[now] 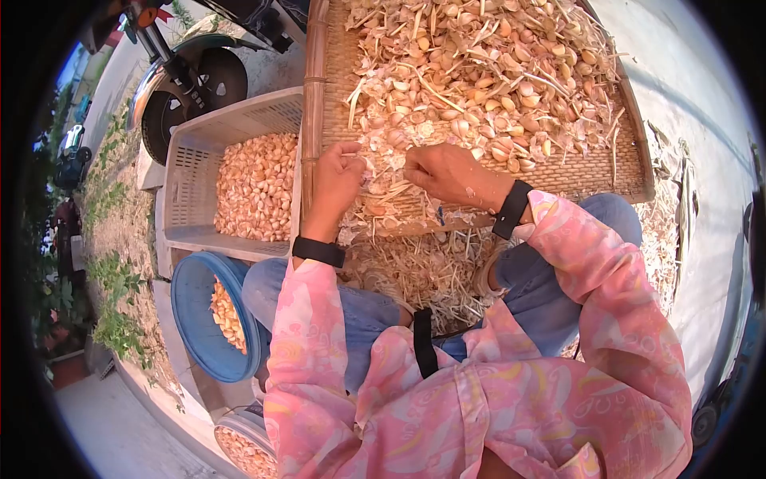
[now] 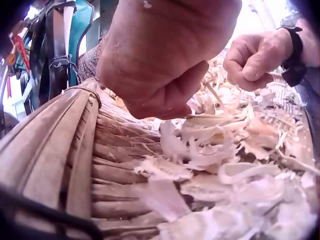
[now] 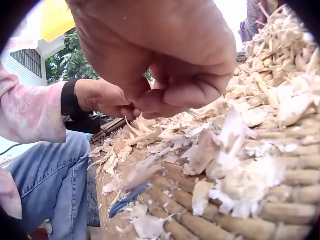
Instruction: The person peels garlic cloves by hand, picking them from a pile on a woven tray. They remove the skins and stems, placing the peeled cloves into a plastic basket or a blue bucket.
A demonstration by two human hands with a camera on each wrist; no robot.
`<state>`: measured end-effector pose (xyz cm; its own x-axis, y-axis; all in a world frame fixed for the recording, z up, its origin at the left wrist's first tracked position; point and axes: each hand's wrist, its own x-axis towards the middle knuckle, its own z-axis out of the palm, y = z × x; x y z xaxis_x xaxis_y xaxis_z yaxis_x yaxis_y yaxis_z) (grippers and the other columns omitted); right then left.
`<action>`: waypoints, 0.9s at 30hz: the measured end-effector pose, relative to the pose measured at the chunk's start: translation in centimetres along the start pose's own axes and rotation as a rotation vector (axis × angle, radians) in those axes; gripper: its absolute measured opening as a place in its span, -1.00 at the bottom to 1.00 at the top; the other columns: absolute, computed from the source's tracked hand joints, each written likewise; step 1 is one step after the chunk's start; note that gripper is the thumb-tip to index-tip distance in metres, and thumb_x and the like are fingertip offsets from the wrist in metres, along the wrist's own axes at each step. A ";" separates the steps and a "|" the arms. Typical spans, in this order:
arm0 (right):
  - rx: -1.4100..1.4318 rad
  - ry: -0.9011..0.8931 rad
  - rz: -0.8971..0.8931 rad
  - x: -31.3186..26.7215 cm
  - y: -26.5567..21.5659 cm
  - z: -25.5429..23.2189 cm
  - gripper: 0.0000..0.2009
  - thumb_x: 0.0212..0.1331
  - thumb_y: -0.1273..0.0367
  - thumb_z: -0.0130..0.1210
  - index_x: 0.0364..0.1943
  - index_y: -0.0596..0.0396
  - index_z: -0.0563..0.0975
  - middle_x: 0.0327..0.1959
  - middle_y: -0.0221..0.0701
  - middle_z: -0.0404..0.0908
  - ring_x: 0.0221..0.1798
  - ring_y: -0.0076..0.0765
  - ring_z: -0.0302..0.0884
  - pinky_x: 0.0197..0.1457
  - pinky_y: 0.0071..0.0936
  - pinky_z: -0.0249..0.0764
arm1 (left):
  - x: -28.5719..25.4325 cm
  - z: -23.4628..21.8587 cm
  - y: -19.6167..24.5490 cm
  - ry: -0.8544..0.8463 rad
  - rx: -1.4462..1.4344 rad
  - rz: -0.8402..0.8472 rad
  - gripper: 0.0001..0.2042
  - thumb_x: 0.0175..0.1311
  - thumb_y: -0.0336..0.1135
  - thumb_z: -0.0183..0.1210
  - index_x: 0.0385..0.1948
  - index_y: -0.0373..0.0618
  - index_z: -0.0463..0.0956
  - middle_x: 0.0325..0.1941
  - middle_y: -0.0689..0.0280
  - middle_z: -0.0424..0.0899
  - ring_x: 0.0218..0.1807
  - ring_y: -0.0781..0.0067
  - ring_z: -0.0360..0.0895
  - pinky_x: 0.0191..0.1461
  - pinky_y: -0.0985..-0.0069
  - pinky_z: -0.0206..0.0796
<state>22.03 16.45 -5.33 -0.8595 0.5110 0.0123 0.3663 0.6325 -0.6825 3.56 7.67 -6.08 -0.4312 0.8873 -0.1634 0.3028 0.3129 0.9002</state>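
My left hand (image 1: 339,177) is over the near left part of a woven tray (image 1: 329,96), its fingers bent inward. A pale, pinkish bit shows at its fingertips in the head view; I cannot tell whether they pinch it. To its right, my right hand (image 1: 453,172) is curled with the knuckles up, and nothing shows in it. From the left wrist, the right thumb lies against the bent index finger. Papery garlic skins (image 2: 200,150) and dry stalks lie beneath both hands. Beyond them spreads a heap of garlic cloves (image 1: 511,88) mixed with skins.
Left of the tray stands a pale plastic crate (image 1: 187,188) holding many garlic cloves. Nearer are a blue bucket (image 1: 191,311) with some cloves and another container of cloves (image 1: 243,447). A blue strip (image 3: 127,200) lies near the tray's edge. A wheel (image 1: 195,104) stands behind the crate.
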 end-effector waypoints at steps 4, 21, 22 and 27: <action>0.206 0.113 -0.017 0.8 0.8 0.0 -0.77 0.11 0.25 0.00 -0.47 0.16 0.44 -0.61 -0.24 0.46 -0.52 -0.11 0.40 -0.42 -0.26 0.31 | -3.3 -0.5 3.5 -0.082 -0.533 -0.142 -0.68 0.16 -0.47 0.04 -0.02 -0.28 0.36 -0.58 0.50 0.38 -0.62 0.83 0.23 -0.65 0.89 -0.01; -0.429 0.269 -0.239 10.3 2.8 2.1 -0.80 0.00 0.37 0.04 -0.26 0.08 0.45 -0.36 -0.31 0.51 -0.22 -0.09 0.47 -0.16 -0.23 0.38 | -19.9 -21.2 -7.9 0.552 0.631 -0.216 -0.73 0.09 -0.41 0.09 -0.18 -0.34 0.47 -0.25 0.13 0.59 -0.15 0.35 0.51 -0.09 0.47 0.31; -0.463 0.208 -0.217 10.8 2.8 2.1 -0.79 -0.01 0.36 0.04 -0.25 0.07 0.42 -0.38 -0.29 0.50 -0.22 -0.08 0.47 -0.17 -0.22 0.37 | -17.9 -19.5 -6.2 0.595 0.375 -0.144 -0.75 0.12 -0.41 0.08 -0.18 -0.33 0.48 -0.23 0.16 0.58 -0.17 0.38 0.51 -0.10 0.50 0.32; -0.374 0.099 -0.141 9.3 2.8 0.3 -0.83 0.00 0.36 0.03 -0.31 0.09 0.42 -0.39 -0.27 0.50 -0.25 -0.08 0.47 -0.24 -0.20 0.36 | -8.1 -8.5 1.8 0.206 -0.036 0.009 -0.75 0.21 -0.36 0.05 -0.14 -0.32 0.44 -0.30 0.30 0.57 -0.30 0.59 0.51 -0.29 0.68 0.30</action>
<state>14.99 22.76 -7.39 -0.8788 0.4462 0.1691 0.3676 0.8590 -0.3562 0.32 -1.81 0.28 -0.5944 0.8009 -0.0723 0.2784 0.2894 0.9158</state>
